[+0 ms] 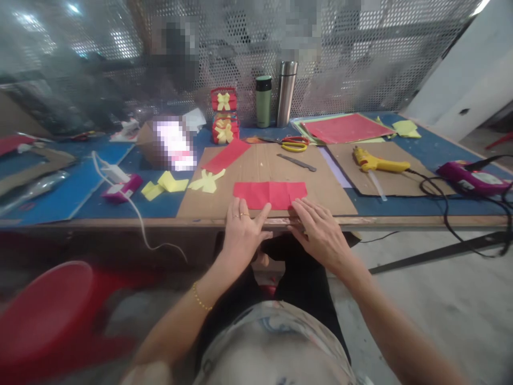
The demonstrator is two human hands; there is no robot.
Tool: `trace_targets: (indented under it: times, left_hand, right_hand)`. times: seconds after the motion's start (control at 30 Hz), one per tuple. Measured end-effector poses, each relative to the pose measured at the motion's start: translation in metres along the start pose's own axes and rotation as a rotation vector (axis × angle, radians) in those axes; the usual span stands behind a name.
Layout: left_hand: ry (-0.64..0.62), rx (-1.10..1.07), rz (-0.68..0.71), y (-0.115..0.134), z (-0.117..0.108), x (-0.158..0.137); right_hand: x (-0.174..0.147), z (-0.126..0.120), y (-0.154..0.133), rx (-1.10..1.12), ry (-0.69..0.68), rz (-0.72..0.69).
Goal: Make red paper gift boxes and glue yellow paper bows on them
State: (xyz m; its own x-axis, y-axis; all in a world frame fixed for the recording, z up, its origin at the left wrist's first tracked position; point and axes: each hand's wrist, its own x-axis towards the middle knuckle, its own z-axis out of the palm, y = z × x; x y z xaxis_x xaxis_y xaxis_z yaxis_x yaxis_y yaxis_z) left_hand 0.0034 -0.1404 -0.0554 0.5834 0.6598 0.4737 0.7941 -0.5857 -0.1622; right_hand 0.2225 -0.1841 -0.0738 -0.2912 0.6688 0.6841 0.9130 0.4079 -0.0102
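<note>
A creased strip of red paper [270,193] lies flat on a brown cardboard sheet [256,166] by the table's front edge. My left hand [243,224] rests on its lower left part, fingers stretched out and thumb on the lower edge. On the lower right corner lie the fingertips of my right hand [318,227], also stretched out. Behind the strip are a second red paper strip [226,155], a yellow paper bow [207,182] and a grey blade [296,162]. Scissors with red and yellow handles [295,143] lie farther back.
A yellow glue gun [380,162] lies on cardboard at right, its cord running to a purple power strip [475,176]. Two small red boxes with bows [224,115], a green bottle [263,101] and a steel flask [287,93] stand behind. A red stool [52,310] is at lower left.
</note>
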Motion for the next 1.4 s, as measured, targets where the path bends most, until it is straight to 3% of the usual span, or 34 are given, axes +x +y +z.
trace_targets:
  times: [0.23, 0.43, 0.6, 0.73, 1.07, 1.23, 1.4]
  left_hand:
    - [-0.002, -0.014, -0.02, 0.0, 0.0, 0.001]
    - [-0.029, -0.017, -0.061, 0.006, -0.013, 0.011]
    - [-0.041, -0.017, 0.055, 0.021, -0.021, 0.029]
    - [-0.032, -0.123, 0.17, 0.034, -0.012, 0.037]
    - [0.043, -0.136, 0.155, 0.042, 0.008, 0.032]
    - [0.058, -0.093, 0.145, 0.046, 0.011, 0.035]
    - [0.043, -0.092, 0.123, 0.049, 0.01, 0.035]
  right_hand:
    - [0.005, 0.0, -0.006, -0.055, -0.091, 0.03]
    - [0.009, -0.004, 0.002, 0.021, -0.087, 0.066]
    - [0.02, -0.012, 0.019, 0.185, -0.123, 0.067]
    - [0.026, -0.014, 0.022, 0.173, -0.151, 0.026]
    - [0.027, -0.008, 0.033, 0.169, -0.104, 0.148]
    - [0.02, 0.001, 0.029, 0.119, -0.077, 0.152]
    - [0.013, -0.006, 0.046, 0.191, -0.062, 0.148]
